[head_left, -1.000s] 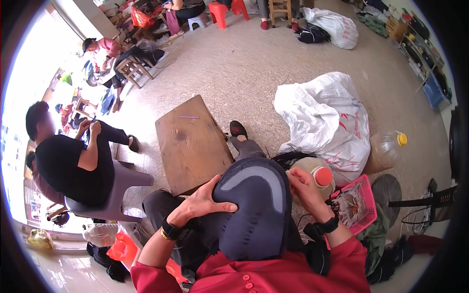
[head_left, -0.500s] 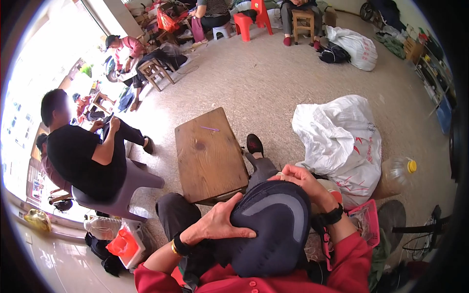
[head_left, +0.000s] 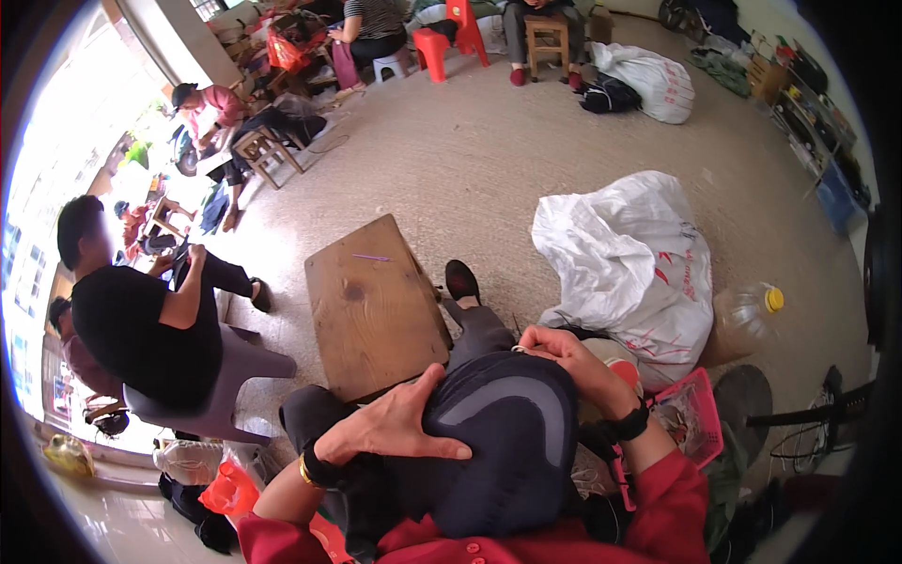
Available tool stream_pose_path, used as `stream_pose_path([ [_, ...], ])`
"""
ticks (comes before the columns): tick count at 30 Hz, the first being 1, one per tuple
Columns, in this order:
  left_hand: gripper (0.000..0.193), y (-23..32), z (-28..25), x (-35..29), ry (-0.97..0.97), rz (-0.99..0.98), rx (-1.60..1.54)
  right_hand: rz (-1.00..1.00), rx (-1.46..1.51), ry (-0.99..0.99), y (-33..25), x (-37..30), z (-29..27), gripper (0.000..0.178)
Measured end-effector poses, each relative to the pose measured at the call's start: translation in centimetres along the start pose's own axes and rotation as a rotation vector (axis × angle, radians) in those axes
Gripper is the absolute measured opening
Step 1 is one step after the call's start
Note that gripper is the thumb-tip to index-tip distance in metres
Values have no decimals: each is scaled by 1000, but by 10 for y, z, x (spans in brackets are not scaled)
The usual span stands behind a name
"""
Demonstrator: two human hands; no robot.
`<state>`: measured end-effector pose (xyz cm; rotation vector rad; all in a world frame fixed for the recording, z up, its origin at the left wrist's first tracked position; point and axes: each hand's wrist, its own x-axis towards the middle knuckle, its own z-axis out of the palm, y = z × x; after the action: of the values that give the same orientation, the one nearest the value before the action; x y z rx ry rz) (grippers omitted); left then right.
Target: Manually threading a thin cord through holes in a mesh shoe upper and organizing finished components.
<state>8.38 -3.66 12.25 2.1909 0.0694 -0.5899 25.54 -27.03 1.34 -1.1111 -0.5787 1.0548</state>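
On my lap lies a dark navy, cap-like fabric piece (head_left: 507,461) with a curved grey band (head_left: 512,390) along its far side. My left hand (head_left: 395,423) grips its left edge, thumb pressed flat on top and fingers hidden beneath. At the far rim my right hand (head_left: 564,362) has its fingers pinched together. A small pale thing, perhaps thread, shows at those fingertips. Too little of it is visible to name.
A wooden box-like table (head_left: 376,305) with a thin purple stick (head_left: 372,258) stands ahead. To the right are a white sack (head_left: 629,273), a yellow-capped plastic jug (head_left: 747,320) and a pink basket (head_left: 700,414). A person sits on a grey stool (head_left: 254,367) at left.
The whole scene has shifted slightly left as the view turned. Both hands keep their hold on the navy piece; the right fingers have closed in nearer its far rim.
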Motion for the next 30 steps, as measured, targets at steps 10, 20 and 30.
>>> stream_pose_path([
  [10,67,-8,-1,48,72,156,-267,7,26,-72,4,10,-5,13],
  [20,85,-28,20,56,204,326,-518,49,161,-195,-8,33,-5,15],
  [30,101,-26,16,59,124,273,-605,9,337,-341,-2,40,0,4],
])
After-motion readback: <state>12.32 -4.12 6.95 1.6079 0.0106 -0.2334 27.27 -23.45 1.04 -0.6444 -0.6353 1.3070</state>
